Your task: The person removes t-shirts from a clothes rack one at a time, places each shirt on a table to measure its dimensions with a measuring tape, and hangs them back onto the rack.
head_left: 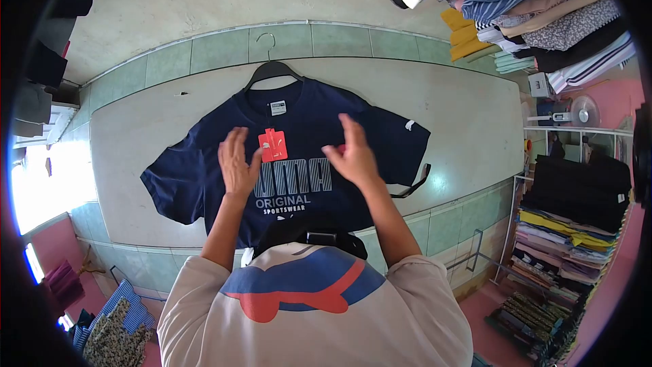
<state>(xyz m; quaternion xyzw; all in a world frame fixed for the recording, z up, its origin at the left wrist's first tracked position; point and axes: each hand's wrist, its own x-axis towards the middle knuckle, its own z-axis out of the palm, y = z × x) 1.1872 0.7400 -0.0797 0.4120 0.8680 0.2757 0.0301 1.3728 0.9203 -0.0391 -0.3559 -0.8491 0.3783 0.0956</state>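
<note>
A navy T-shirt [224, 126] with printed lettering lies spread face up on the table, its lower part hidden behind my body. Inside its neck is a black hanger [272, 71], the hook pointing away from me. A red paper tag [273, 145] rests on the chest below the collar label [278, 108]. My left hand [238, 164] is over the shirt just left of the tag, fingers stretched and holding nothing. To the right of the tag, my right hand [354, 155] has its fingers apart, slightly blurred, also without anything in it. Whether either hand touches the cloth, I cannot tell.
The pale table [468, 109] extends to both sides of the shirt. A black strap [420, 180] shows by the right sleeve. Piles of folded clothes [577, 190] fill a rack at right, near a small fan [584, 110]. More garments [530, 0] are stacked at upper right.
</note>
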